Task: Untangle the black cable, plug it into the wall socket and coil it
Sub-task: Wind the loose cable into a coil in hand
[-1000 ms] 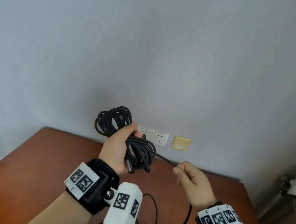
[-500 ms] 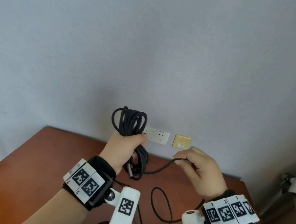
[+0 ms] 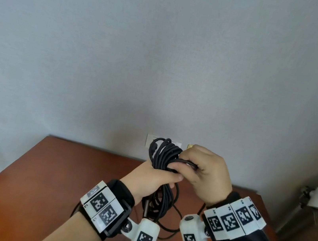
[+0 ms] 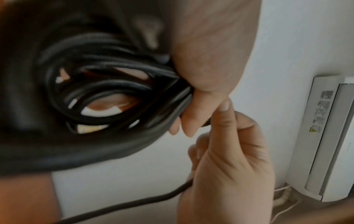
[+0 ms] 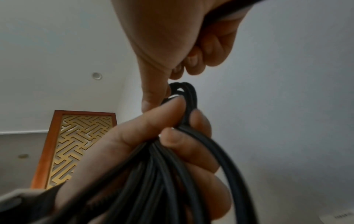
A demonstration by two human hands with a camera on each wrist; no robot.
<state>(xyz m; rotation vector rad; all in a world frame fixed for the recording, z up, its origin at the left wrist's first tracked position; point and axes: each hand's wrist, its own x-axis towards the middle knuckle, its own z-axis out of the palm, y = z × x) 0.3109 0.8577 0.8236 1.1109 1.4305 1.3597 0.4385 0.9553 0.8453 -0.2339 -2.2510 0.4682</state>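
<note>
In the head view the left hand [image 3: 153,178] has a closed grip around the coiled black round cable [image 3: 166,157], above the brown wooden tabletop [image 3: 51,176], before the white wall socket [image 3: 151,140]. The right hand [image 3: 206,173] pinches one strand. Only the left wrist view shows a white air conditioner [image 4: 325,136].

Left wrist [image 3: 107,206]: I see a black band with white coded tags.
Right wrist [image 3: 237,222]: same.
Cameras [image 3: 143,240]: white housings, perhaps plastic.
</note>
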